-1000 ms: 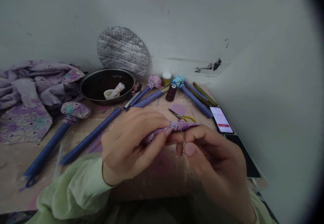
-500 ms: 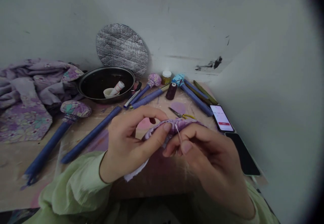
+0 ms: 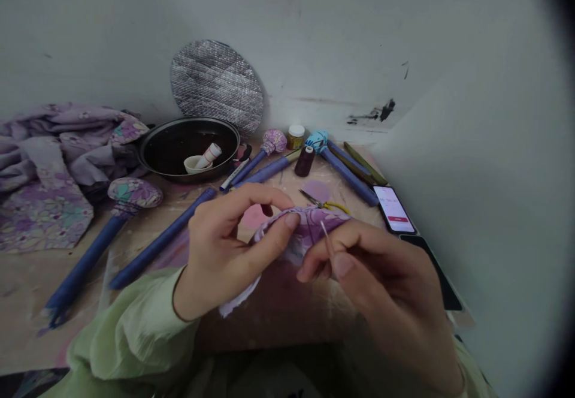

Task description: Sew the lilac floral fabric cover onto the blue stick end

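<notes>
A piece of purple floral fabric (image 3: pixel 314 223) is stretched between my hands above the table. My left hand (image 3: pixel 238 248) pinches its upper edge between thumb and forefinger, and a pale end of the cloth hangs below that wrist. Between the thumb and forefinger of my right hand (image 3: pixel 372 278) is a thin needle (image 3: pixel 326 237), its tip pointing up in front of the cloth. The other right fingers curl by the fabric's right end. Just beyond the cloth lie small pliers-like snips with yellow handles (image 3: pixel 326 203), partly covered by it.
Behind stand a dark thread spool (image 3: pixel 304 162), a small jar (image 3: pixel 295 136) and a black pan (image 3: pixel 188 176) holding a cup. Cloth-headed blue sticks (image 3: pixel 87 266) lie around. Two phones (image 3: pixel 395 209) rest at right by the wall; bunched floral cloth (image 3: pixel 49 188) lies left.
My right hand has moved slightly right and down with the needle, away from my left hand. More of the fabric's face shows between them. My left hand has shifted a little left.
</notes>
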`<control>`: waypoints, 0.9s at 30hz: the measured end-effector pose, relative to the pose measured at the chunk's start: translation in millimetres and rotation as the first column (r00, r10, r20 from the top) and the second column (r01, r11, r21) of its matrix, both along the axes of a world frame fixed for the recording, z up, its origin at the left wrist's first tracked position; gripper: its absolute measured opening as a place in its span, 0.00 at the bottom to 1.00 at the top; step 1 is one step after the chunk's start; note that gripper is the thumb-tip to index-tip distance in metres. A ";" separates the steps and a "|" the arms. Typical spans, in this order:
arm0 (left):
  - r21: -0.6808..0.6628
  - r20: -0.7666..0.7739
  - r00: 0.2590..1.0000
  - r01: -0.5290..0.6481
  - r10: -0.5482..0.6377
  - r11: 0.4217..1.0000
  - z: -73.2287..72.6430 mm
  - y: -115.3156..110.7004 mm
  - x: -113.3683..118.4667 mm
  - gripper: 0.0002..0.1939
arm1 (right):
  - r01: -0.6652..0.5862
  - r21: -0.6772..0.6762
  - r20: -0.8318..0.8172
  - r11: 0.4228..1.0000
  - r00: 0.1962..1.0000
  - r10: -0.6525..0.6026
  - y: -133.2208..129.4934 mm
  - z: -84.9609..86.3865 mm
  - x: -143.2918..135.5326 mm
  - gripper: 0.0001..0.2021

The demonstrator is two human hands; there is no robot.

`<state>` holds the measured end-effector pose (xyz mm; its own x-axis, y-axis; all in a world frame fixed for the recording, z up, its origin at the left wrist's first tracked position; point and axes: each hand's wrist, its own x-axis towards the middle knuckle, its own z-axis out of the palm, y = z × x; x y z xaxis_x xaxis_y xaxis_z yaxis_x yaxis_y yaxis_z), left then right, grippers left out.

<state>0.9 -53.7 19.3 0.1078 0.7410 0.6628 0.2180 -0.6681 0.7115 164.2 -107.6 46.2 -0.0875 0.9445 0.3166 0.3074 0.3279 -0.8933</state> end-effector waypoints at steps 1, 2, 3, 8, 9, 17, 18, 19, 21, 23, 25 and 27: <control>-0.010 0.001 1.000 -0.001 0.001 1.000 -0.4 1.1 -1.2 0.04 | 0.018 0.008 -0.037 1.000 0.999 -0.017 -1.2 -1.4 0.9 0.11; -0.027 0.000 1.000 0.005 -0.005 1.000 -0.8 2.2 -2.3 0.04 | 0.036 0.017 -0.099 0.999 0.995 -0.034 -2.2 -3.2 1.5 0.11; -0.045 -0.002 1.000 0.013 -0.013 0.999 -1.1 3.1 -3.2 0.04 | 0.053 0.028 -0.179 0.998 0.983 -0.047 -3.1 -5.4 1.7 0.11; -0.070 0.023 0.999 0.048 -0.047 0.996 -0.6 4.7 -3.0 0.06 | 0.024 0.072 -0.390 0.997 0.921 0.007 -6.1 -13.9 -2.3 0.10; -0.070 0.024 0.998 0.052 -0.050 0.996 0.0 4.3 -2.5 0.06 | 0.019 0.084 -0.361 0.996 0.933 0.013 -6.6 -14.6 -3.4 0.09; -0.021 0.015 0.984 0.175 -0.175 0.984 5.8 2.2 -2.9 0.08 | 0.071 0.169 -0.219 0.983 0.975 -0.032 -6.9 -15.5 -6.4 0.08; -0.018 0.021 0.985 0.172 -0.171 0.985 6.0 2.0 -3.1 0.08 | 0.078 0.174 -0.206 0.982 0.978 -0.041 -6.9 -15.4 -5.7 0.08; -0.017 0.024 0.987 0.161 -0.161 0.987 6.0 1.7 -3.2 0.08 | 0.084 0.181 -0.188 0.980 0.981 -0.049 -7.0 -15.0 -4.9 0.08; -0.019 0.023 0.991 0.133 -0.133 0.991 5.7 1.0 -3.4 0.08 | 0.082 0.194 -0.144 0.978 0.988 -0.054 -6.7 -13.7 -3.0 0.08; -0.022 0.018 0.993 0.115 -0.114 0.993 5.0 0.5 -3.4 0.07 | 0.054 0.208 -0.092 0.977 0.995 -0.036 -5.6 -11.6 -1.6 0.08; -0.023 0.013 0.994 0.105 -0.105 0.994 4.4 0.3 -3.2 0.08 | 0.017 0.222 -0.028 0.975 1.000 -0.011 -3.5 -9.0 -1.1 0.08; -0.019 0.016 0.995 0.098 -0.098 0.995 3.9 0.3 -2.7 0.08 | -0.007 0.235 0.036 0.972 0.999 -0.001 -1.2 -6.6 -1.4 0.08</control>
<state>-1.7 -53.5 23.1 0.1706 0.7401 0.6505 0.1415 -0.6717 0.7272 162.8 -108.8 39.7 -0.1052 0.8436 0.5265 0.3362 0.5285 -0.7796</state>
